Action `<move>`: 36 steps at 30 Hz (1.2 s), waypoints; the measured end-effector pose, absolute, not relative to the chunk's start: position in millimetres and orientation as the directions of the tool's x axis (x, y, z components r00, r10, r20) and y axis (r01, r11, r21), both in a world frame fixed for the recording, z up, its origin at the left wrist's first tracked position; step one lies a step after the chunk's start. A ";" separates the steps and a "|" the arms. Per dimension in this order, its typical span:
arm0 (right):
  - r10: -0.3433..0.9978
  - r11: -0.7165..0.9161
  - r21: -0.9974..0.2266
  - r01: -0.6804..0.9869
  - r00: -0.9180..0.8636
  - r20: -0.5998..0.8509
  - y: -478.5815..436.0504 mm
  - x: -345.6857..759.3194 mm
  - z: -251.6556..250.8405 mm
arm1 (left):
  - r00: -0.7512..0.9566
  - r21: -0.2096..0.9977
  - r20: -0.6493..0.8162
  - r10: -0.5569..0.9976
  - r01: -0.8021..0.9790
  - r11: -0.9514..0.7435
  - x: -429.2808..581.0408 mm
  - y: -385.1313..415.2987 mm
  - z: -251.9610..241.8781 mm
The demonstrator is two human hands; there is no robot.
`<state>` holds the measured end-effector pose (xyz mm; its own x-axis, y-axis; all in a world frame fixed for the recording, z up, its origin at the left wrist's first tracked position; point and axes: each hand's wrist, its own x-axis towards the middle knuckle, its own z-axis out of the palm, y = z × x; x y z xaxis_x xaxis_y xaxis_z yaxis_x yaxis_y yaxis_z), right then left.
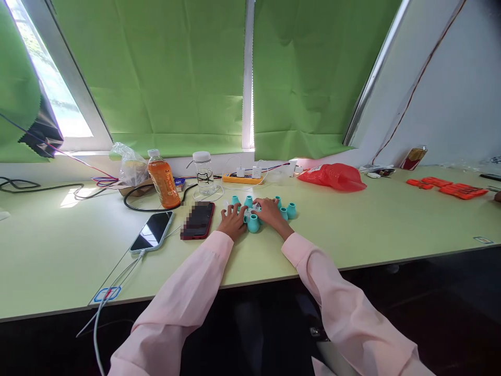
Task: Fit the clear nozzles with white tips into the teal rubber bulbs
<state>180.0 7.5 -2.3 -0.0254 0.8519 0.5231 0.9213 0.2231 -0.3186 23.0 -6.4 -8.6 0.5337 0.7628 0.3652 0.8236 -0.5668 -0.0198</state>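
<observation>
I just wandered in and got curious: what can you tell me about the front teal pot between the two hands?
The front teal pot has a rounded body narrowing to a short neck, with a round opening on top. Its smooth surface looks like plastic or rubber. It stands upright on the pale table, between the left hand and right hand. Whether either hand touches it is unclear.

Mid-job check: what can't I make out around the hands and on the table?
In the head view:
Clear pieces between left hand and right hand: too small, partly covered by them; shapes unclear.
Teal pieces: some partly hidden by the right hand; no sure count.
Red bag: it hides any contents.
Dark object: cut off by the right edge.
</observation>
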 end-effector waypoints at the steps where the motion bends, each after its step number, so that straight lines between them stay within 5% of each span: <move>1: 0.850 0.224 -0.316 0.922 -0.026 0.527 8.0 180.0 -3.2 | 0.527 -0.021 0.374 0.763 0.828 -0.561 23.3 -6.4 -8.8; 9: 0.792 0.260 -0.369 0.892 0.022 0.610 8.9 181.1 -7.2 | 0.432 -0.007 0.432 0.792 0.880 -0.476 25.5 -3.4 -14.6; 21: 0.505 0.264 -0.520 0.812 0.343 0.792 17.5 218.0 0.6 | 0.386 0.011 0.451 0.805 0.899 -0.437 20.5 11.5 -19.4; 25: 0.483 0.344 -0.412 0.844 0.217 0.848 4.4 207.3 4.9 | 0.405 0.002 0.444 0.799 0.891 -0.453 19.5 13.3 -21.5; 31: 0.579 0.522 -0.133 0.843 -0.235 0.781 -19.1 168.4 3.0 | 0.437 -0.033 0.434 0.787 0.881 -0.471 22.9 7.7 -24.5; 36: 0.695 0.457 -0.079 0.886 -0.300 0.653 -16.2 159.5 -5.6 | 0.434 -0.051 0.436 0.788 0.886 -0.460 26.3 4.1 -22.5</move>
